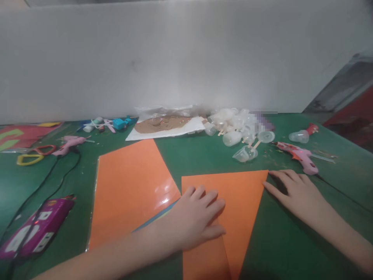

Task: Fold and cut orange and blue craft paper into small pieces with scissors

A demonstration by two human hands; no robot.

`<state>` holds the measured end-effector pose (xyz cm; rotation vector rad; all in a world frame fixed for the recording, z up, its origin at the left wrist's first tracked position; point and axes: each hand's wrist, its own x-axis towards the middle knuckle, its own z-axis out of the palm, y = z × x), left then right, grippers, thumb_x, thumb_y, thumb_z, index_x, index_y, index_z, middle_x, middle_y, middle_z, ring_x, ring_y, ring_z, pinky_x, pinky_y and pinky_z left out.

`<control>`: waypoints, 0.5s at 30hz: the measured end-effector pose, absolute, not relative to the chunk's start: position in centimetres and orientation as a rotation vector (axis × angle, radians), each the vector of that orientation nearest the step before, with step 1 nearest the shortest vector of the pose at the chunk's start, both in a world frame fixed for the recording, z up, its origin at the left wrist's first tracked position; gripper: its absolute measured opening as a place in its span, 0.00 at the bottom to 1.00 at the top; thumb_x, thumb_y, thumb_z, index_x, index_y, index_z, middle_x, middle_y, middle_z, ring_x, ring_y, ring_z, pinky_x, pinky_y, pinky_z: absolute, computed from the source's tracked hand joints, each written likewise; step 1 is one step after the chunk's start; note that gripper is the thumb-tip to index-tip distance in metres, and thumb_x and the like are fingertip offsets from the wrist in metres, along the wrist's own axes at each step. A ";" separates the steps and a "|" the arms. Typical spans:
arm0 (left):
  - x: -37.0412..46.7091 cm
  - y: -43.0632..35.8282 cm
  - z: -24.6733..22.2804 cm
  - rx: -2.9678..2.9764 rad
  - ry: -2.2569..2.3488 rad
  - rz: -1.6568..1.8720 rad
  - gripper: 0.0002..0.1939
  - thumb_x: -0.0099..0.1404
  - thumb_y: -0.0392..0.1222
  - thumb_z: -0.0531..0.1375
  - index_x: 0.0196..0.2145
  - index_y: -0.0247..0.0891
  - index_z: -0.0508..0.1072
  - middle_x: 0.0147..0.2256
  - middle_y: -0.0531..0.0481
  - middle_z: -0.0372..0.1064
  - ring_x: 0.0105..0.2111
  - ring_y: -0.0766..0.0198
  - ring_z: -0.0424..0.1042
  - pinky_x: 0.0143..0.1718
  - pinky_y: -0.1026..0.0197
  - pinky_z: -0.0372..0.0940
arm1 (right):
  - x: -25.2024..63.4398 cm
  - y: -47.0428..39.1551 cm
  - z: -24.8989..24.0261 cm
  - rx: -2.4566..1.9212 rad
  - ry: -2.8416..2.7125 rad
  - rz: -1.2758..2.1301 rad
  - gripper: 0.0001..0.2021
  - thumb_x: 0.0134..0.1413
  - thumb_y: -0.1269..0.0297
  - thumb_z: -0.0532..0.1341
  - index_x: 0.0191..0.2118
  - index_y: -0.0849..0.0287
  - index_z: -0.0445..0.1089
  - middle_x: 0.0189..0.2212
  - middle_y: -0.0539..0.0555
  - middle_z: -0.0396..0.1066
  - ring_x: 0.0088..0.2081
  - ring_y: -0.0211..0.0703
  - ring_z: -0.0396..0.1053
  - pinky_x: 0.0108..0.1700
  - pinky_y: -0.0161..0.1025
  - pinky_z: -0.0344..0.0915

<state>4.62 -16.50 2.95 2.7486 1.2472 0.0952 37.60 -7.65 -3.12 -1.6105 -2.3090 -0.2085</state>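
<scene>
An orange sheet of paper (241,202) lies in front of me, with a darker folded layer showing near the bottom of the view. My left hand (201,217) rests flat on it, palm down with fingers spread. At the sheet's far right corner, my right hand (297,192) has that corner between thumb and forefinger. Left of this sheet is a shiny plastic sleeve (128,190) with orange paper in it. A blue edge shows beside my left wrist, partly covered by the arm.
Pink glue guns lie at the right (300,155) and left (70,144), with cords trailing. A purple power strip (40,229), scissors (30,158), clear plastic cups (233,138) and brown material on a white sheet (134,136) surround the papers. A pale wall (175,58) rises behind.
</scene>
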 end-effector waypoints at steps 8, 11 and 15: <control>4.4 -15.6 3.3 2.622 1.264 0.125 0.19 0.72 0.54 0.53 0.54 0.42 0.66 0.50 0.46 0.68 0.45 0.54 0.65 0.44 0.54 0.62 | 34.7 -5.9 -1.0 -1.758 -1.640 0.793 0.28 0.49 0.46 0.63 0.51 0.61 0.67 0.43 0.63 0.76 0.44 0.55 0.76 0.48 0.50 0.72; 4.2 -15.6 3.3 2.592 1.254 0.149 0.18 0.72 0.53 0.54 0.54 0.42 0.67 0.50 0.47 0.69 0.45 0.54 0.66 0.45 0.53 0.64 | 34.0 -6.2 0.3 -1.744 -1.463 0.984 0.37 0.55 0.49 0.62 0.65 0.64 0.56 0.46 0.64 0.76 0.47 0.55 0.76 0.48 0.45 0.71; 4.1 -15.4 3.3 2.467 1.298 0.299 0.17 0.72 0.49 0.55 0.55 0.43 0.66 0.55 0.46 0.68 0.51 0.53 0.66 0.50 0.51 0.65 | 34.6 -6.7 0.5 -1.530 -1.395 1.183 0.32 0.58 0.48 0.63 0.65 0.54 0.61 0.50 0.59 0.75 0.52 0.53 0.73 0.50 0.40 0.69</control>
